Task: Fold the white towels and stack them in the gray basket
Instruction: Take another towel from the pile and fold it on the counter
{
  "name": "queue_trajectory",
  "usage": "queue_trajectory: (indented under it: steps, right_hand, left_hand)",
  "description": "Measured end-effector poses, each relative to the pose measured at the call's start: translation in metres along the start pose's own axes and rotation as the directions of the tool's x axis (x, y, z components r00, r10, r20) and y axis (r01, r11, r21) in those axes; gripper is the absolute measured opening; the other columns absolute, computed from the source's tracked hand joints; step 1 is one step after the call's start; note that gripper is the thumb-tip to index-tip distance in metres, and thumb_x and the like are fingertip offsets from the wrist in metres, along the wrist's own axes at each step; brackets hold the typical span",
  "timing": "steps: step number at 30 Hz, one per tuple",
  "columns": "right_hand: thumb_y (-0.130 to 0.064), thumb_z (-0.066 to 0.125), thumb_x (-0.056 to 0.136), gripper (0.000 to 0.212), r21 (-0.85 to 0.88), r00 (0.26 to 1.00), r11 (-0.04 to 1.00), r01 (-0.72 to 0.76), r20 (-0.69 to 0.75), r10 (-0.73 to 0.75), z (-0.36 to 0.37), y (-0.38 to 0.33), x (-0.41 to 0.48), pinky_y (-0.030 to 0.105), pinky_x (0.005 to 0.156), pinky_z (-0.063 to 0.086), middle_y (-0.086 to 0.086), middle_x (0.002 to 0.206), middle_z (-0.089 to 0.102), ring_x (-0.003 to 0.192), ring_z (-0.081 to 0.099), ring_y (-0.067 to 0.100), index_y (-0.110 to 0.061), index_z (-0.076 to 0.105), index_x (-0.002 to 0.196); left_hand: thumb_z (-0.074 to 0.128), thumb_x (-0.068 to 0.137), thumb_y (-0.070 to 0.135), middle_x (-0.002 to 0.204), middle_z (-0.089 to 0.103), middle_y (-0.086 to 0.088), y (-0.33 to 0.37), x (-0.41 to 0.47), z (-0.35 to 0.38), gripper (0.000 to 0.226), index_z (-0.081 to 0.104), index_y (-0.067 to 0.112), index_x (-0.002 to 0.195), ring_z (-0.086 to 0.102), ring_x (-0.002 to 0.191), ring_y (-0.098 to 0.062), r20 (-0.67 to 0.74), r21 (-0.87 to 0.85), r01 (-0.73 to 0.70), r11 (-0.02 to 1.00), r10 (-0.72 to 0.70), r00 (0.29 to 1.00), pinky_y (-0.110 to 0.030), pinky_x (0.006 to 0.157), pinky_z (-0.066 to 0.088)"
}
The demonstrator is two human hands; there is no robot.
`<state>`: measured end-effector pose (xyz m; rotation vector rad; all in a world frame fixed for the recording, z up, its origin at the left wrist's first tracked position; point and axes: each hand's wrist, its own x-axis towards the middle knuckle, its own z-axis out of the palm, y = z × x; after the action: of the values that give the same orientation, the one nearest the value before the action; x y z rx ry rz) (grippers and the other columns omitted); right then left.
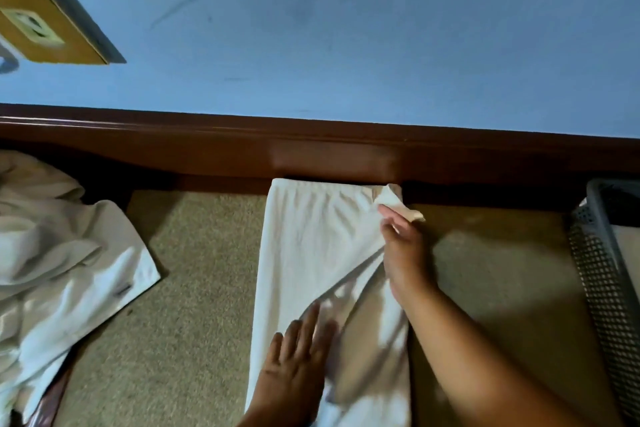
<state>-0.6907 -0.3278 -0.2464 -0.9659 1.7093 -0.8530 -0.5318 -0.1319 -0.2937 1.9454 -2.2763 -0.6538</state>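
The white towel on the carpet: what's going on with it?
A person is folding it. The left hand presses flat on the near part of the white towel while the right hand pinches its far right corner, lifted off the carpet. More crumpled towels lie to the left; the gray basket stands at the right edge.

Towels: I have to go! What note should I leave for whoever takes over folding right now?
Left hand lies flat on the towel, spread lengthwise on the carpet. Right hand pinches its far right corner. Unfolded pile sits at left; gray basket at right edge. Done: towel partly folded. Left: finish folding it, put it in the basket, then fold the pile.
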Motion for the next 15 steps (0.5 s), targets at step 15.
queue_trajectory:
  steps: [15]
  right_hand:
    - [-0.029,0.045,0.101,0.065,-0.689,0.819,0.476,0.546,0.559,-0.130,0.072,-0.001,-0.010,0.046,0.123,0.004,0.004,0.167,-0.003,0.154,-0.007,0.024,-0.027,0.015,0.159]
  left_hand:
    - [0.065,0.093,0.031,0.090,0.058,0.000,-0.012,0.064,-0.049,0.019,0.052,0.016,0.089,0.057,0.086,-0.024,0.094,-0.524,0.549,0.652,-0.596,0.797,-0.030,0.069,0.034]
